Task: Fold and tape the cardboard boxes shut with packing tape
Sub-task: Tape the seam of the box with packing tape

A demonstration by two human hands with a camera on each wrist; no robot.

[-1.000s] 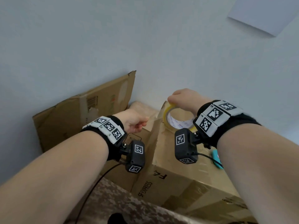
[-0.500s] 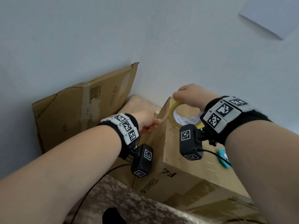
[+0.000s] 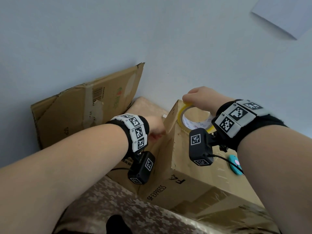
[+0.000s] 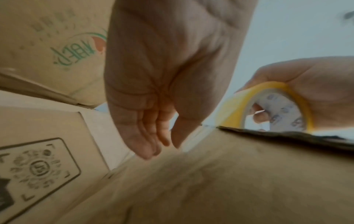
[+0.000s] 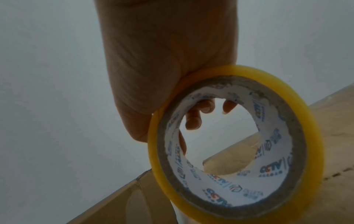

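Observation:
A brown SF Express cardboard box (image 3: 185,188) stands in front of me with its top flaps folded down. My right hand (image 3: 200,98) grips a yellow packing tape roll (image 3: 189,123) above the box's far top edge, fingers hooked through the core (image 5: 268,174). My left hand (image 3: 156,132) lies against the box's left side near the far top corner. In the left wrist view its fingers (image 4: 149,145) are straight and point down onto the box side (image 4: 229,181). I cannot make out the loose tape end.
A flattened cardboard sheet (image 3: 87,112) leans on the pale wall behind left. Another box with a printed label (image 4: 38,166) sits low on the left. A teal object (image 3: 235,164) lies on the box top. Camouflage cloth (image 3: 118,208) covers the near surface.
My left hand moved right from pinching the tape end to lying against the box's left side. My right hand lifted the roll slightly above the far edge.

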